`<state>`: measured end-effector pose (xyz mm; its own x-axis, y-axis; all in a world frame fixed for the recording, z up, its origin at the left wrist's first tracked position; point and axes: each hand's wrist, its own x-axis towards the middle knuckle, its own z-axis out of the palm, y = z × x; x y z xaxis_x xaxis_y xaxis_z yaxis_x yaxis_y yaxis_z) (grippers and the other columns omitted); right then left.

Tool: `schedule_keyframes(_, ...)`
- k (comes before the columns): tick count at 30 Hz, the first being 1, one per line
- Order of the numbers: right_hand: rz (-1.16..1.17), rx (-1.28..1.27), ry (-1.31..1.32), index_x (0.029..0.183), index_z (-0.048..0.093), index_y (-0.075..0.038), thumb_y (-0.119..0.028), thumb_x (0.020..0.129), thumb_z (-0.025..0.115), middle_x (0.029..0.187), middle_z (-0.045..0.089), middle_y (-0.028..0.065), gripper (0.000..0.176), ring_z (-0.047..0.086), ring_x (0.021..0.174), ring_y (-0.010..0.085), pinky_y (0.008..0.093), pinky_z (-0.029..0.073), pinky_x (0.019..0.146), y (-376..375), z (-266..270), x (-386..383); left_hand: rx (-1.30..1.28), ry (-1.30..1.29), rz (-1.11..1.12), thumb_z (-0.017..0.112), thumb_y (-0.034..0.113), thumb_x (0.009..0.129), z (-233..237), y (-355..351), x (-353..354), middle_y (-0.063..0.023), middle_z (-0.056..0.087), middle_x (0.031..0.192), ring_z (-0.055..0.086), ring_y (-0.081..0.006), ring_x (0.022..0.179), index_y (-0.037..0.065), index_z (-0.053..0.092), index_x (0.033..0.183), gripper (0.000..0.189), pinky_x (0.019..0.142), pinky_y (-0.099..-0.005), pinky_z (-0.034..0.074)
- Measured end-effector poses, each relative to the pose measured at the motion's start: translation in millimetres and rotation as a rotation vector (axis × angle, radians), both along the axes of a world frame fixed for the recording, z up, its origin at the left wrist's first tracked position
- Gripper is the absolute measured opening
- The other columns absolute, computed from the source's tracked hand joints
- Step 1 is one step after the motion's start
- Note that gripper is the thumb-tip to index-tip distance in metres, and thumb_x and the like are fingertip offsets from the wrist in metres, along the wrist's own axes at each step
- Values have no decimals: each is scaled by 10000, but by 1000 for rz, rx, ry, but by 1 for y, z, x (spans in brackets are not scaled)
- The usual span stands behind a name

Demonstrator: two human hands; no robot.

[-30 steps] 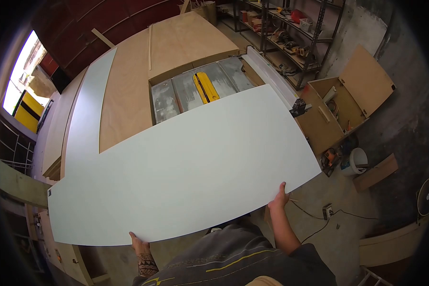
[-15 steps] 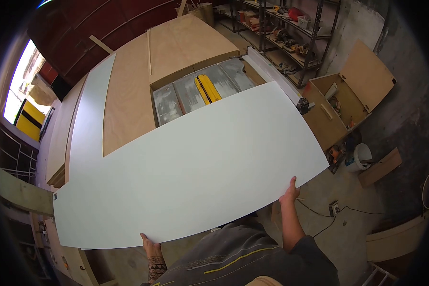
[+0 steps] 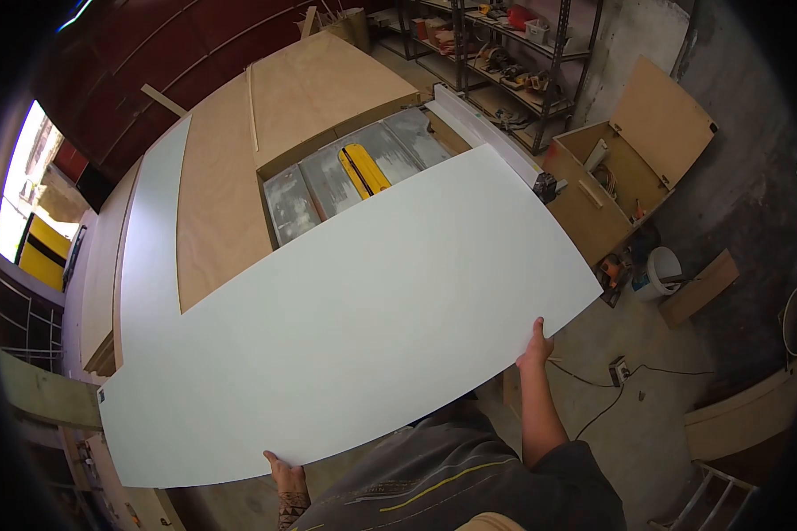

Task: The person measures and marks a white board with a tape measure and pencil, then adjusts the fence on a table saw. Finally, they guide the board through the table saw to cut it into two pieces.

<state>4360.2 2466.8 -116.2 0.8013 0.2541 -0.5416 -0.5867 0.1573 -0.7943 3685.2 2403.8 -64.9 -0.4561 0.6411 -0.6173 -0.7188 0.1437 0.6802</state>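
Observation:
A large white sheet [image 3: 354, 327] lies across the near part of a saw table, its near edge reaching out toward my body. My left hand [image 3: 285, 473] grips that near edge at the lower left, thumb on top and fingers hidden underneath. Farther right along the same edge, my right hand [image 3: 535, 345] holds the sheet, also with the thumb above. Beyond the far edge, the grey metal saw top [image 3: 297, 199] shows, with a yellow insert plate [image 3: 363, 171] set in it. A pale rail [image 3: 487, 128] runs along the table's right side.
Plywood [image 3: 221, 195] surrounds the metal top. On the right stand an open wooden box [image 3: 584, 190], a white bucket [image 3: 660, 273] and a leaning board [image 3: 700, 288]. A power outlet with cord [image 3: 620, 372] lies on the floor. Metal shelves [image 3: 514, 62] hold tools at the back.
The view has shifted and turned slightly, so the table and shelves sit farther left. The sheet's left end appears lower and its right end higher. Both hands keep their hold.

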Motion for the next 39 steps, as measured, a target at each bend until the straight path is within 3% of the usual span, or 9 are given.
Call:
schedule_keyframes(8,34,-35,73,1430,471,56,-249,1015,703,1402,601,183,565,647,1186,325,456,551,1007,9,16,2,-30,-9,49,403,491,1116,-1,6,11,-124,552,1486,564,-320,1326,48,496,1476,579,1120,-494,500)
schedule_keyframes(10,7,-47,32,1342,506,112,-359,972,756,1300,643,200,649,674,1113,336,501,573,950,10,21,-2,-39,-9,80,401,495,1116,1,7,14,-124,545,1494,560,-321,1332,46,492,1480,585,1124,-494,497)
schedule_keyframes(14,31,18,-2,1355,505,97,-357,979,748,1322,637,187,638,672,1122,336,498,575,951,11,21,-2,-64,-57,171,403,490,1116,10,12,24,-128,533,1509,554,-330,1342,38,478,1490,591,1124,-504,495)
schedule_keyframes(16,26,-14,67,1436,439,64,-307,1011,708,1359,625,193,625,669,1151,343,487,589,956,12,25,-1,-70,-46,175,405,485,1117,8,10,23,-129,537,1504,558,-333,1338,37,477,1491,588,1120,-509,497)
schedule_keyframes(26,11,-67,63,1401,462,83,-314,1010,705,1349,628,204,608,684,1119,351,495,605,926,17,28,-2,3,-11,100,456,436,1114,0,7,22,-113,603,1410,617,-317,1243,38,524,1440,520,1045,-497,554)
schedule_keyframes(32,-5,-64,59,1400,468,91,-372,966,761,1355,626,197,700,676,1131,347,496,587,943,18,32,-3,-54,23,86,457,428,1115,6,10,25,-108,615,1392,623,-300,1226,46,534,1429,500,1030,-470,558)
schedule_keyframes(34,-38,-136,41,1360,488,108,-331,995,728,1319,641,198,619,690,1095,339,481,602,916,23,36,-5,-15,-12,58,450,428,1117,9,11,26,-110,612,1397,618,-301,1234,49,533,1429,498,1038,-473,553)
schedule_keyframes(39,-9,-102,84,1377,484,93,-316,999,724,1324,640,200,606,685,1107,337,482,596,931,27,32,-2,32,-52,49,437,429,1120,8,14,21,-112,608,1406,610,-306,1247,54,532,1431,496,1049,-483,545)
